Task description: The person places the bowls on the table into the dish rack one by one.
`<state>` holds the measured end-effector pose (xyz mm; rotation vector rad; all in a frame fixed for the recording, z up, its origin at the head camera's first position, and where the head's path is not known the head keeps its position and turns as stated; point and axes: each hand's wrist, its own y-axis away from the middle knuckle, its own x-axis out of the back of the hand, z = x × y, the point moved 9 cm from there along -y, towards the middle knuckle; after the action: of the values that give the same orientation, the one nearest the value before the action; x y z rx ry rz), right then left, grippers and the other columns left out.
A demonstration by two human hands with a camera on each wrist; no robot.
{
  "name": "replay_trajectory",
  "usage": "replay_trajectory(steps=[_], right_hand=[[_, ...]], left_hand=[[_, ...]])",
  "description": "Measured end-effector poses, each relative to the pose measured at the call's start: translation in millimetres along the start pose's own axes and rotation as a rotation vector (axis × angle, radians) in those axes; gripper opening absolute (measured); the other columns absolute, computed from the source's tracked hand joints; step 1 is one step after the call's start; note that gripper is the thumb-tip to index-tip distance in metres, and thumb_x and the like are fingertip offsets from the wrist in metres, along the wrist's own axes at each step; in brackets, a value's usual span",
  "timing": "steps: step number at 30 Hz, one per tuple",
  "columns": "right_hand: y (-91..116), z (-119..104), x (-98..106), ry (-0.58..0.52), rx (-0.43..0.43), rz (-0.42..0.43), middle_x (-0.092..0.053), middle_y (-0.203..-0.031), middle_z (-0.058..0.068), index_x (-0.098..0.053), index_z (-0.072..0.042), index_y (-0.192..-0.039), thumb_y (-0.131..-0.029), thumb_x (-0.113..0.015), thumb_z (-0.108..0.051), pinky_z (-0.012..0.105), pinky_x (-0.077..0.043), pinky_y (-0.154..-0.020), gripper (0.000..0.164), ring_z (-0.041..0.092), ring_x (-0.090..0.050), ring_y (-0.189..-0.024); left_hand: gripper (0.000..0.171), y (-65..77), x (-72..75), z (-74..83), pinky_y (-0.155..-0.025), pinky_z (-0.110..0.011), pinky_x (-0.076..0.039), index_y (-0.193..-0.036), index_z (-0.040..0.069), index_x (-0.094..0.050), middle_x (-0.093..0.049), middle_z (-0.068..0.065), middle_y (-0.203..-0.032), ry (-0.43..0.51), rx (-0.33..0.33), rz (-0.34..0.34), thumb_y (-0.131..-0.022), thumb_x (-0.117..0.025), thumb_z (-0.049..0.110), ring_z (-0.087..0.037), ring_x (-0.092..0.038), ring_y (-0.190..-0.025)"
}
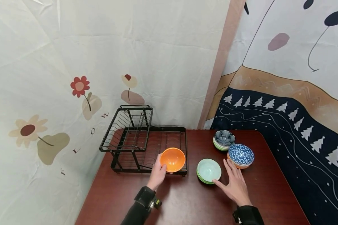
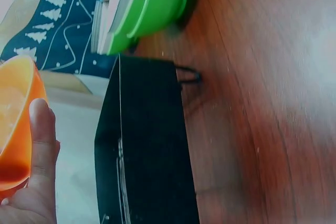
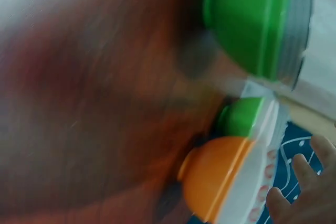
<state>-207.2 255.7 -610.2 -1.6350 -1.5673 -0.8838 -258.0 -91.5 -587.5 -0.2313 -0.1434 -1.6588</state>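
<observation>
My left hand (image 1: 156,173) grips an orange bowl (image 1: 173,159) by its rim, thumb on the near side, over the front right part of a black wire dish rack (image 1: 169,172). In the left wrist view the thumb presses the orange bowl's (image 2: 13,124) outer wall. My right hand (image 1: 236,188) is spread, fingers fairly straight, between two stacks. Its thumb is by a stack topped with a pale green bowl (image 1: 209,169); its fingertips are near a blue-and-white patterned bowl (image 1: 241,154) resting on an orange one. Whether they touch, I cannot tell.
Behind these, a dark petal-shaped bowl (image 1: 224,137) tops a stack of white and green bowls. The rack's raised upper tier (image 1: 126,128) stands at the left. Everything is on a reddish-brown table (image 1: 186,203), with printed cloth (image 1: 180,62) hanging behind it.
</observation>
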Motion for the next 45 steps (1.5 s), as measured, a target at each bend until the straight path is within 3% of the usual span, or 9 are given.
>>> replay_trajectory(steps=[4, 8, 11, 15, 18, 27, 37, 41, 45], right_hand=[[3, 20, -7, 0.028, -0.046, -0.063, -0.023, -0.180, 0.028, -0.026, -0.008, -0.175, -0.089, -0.080, -0.072, 0.079, -0.016, -0.133, 0.120, 0.053, -0.021, -0.166], [7, 39, -17, 0.055, -0.087, -0.121, -0.021, -0.180, 0.030, -0.026, -0.006, -0.175, -0.088, -0.076, -0.078, 0.081, -0.010, -0.133, 0.124, 0.057, -0.018, -0.166], [10, 52, -26, 0.069, -0.104, -0.160, -0.019, -0.181, 0.031, -0.026, -0.005, -0.175, -0.087, -0.075, -0.080, 0.083, -0.004, -0.131, 0.126, 0.060, -0.016, -0.166], [15, 65, -38, 0.091, -0.126, -0.209, -0.017, -0.181, 0.032, -0.024, -0.004, -0.175, -0.083, -0.076, -0.084, 0.086, 0.000, -0.128, 0.132, 0.062, -0.012, -0.165], [17, 73, -45, 0.099, -0.143, -0.239, -0.014, -0.181, 0.033, -0.022, -0.004, -0.176, -0.081, -0.076, -0.086, 0.086, 0.002, -0.128, 0.137, 0.063, -0.009, -0.165], [17, 85, -55, 0.113, -0.174, -0.281, -0.016, -0.180, 0.034, -0.024, -0.002, -0.175, -0.077, -0.081, -0.083, 0.088, -0.003, -0.127, 0.139, 0.062, -0.010, -0.165], [21, 90, -66, 0.116, -0.151, -0.277, -0.020, -0.180, 0.033, -0.030, -0.003, -0.173, -0.076, -0.079, -0.087, 0.088, -0.006, -0.127, 0.138, 0.062, -0.014, -0.165], [20, 92, -67, 0.116, -0.151, -0.274, -0.020, -0.180, 0.033, -0.032, -0.002, -0.172, -0.076, -0.079, -0.087, 0.089, -0.006, -0.126, 0.137, 0.063, -0.014, -0.164], [18, 93, -66, 0.117, -0.157, -0.272, -0.019, -0.180, 0.033, -0.032, -0.002, -0.172, -0.076, -0.078, -0.087, 0.089, -0.005, -0.126, 0.136, 0.063, -0.014, -0.164]], left_hand=[[0.050, -4.7, 10.3, -3.0, -0.072, -0.049, -0.069, -0.160, 0.002, -0.043, -0.063, -0.039, -0.140, -0.001, -0.111, -0.005, -0.110, -0.044, 0.002, -0.033, -0.080, -0.096], [0.051, -11.8, 17.9, -5.0, -0.070, -0.048, -0.069, -0.161, 0.006, -0.043, -0.063, -0.039, -0.140, -0.040, -0.122, 0.010, -0.110, -0.043, 0.000, -0.028, -0.079, -0.086], [0.056, -18.7, 21.6, 0.6, -0.074, -0.052, -0.069, -0.159, 0.006, -0.046, -0.063, -0.038, -0.143, -0.149, -0.078, 0.046, -0.105, -0.044, -0.008, -0.035, -0.078, -0.096], [0.059, -28.5, 24.6, 9.2, -0.092, -0.056, -0.067, -0.157, 0.007, -0.050, -0.066, -0.029, -0.147, -0.336, -0.125, 0.095, -0.102, -0.050, -0.014, -0.043, -0.073, -0.120], [0.059, -33.2, 25.9, 16.5, -0.103, -0.060, -0.062, -0.157, 0.007, -0.050, -0.067, -0.026, -0.146, -0.425, -0.174, 0.117, -0.102, -0.054, -0.015, -0.045, -0.071, -0.128], [0.061, -44.0, 20.7, 30.7, -0.075, -0.049, -0.067, -0.158, 0.007, -0.052, -0.066, -0.020, -0.115, -0.706, -0.264, 0.120, -0.102, -0.068, -0.009, -0.037, -0.073, -0.079], [0.075, -71.9, 0.6, 37.4, -0.075, -0.043, -0.068, -0.161, 0.013, -0.055, -0.066, -0.022, -0.122, -1.047, -0.305, 0.130, -0.093, -0.084, -0.002, -0.034, -0.073, -0.087], [0.067, -91.9, -0.9, 39.7, -0.070, -0.039, -0.066, -0.161, 0.017, -0.056, -0.065, -0.023, -0.127, -1.153, -0.324, 0.140, -0.100, -0.076, -0.001, -0.032, -0.071, -0.089], [0.057, -110.5, 5.0, 39.8, -0.066, -0.037, -0.066, -0.157, 0.020, -0.059, -0.065, -0.023, -0.128, -1.227, -0.346, 0.197, -0.105, -0.071, 0.000, -0.032, -0.071, -0.087]])
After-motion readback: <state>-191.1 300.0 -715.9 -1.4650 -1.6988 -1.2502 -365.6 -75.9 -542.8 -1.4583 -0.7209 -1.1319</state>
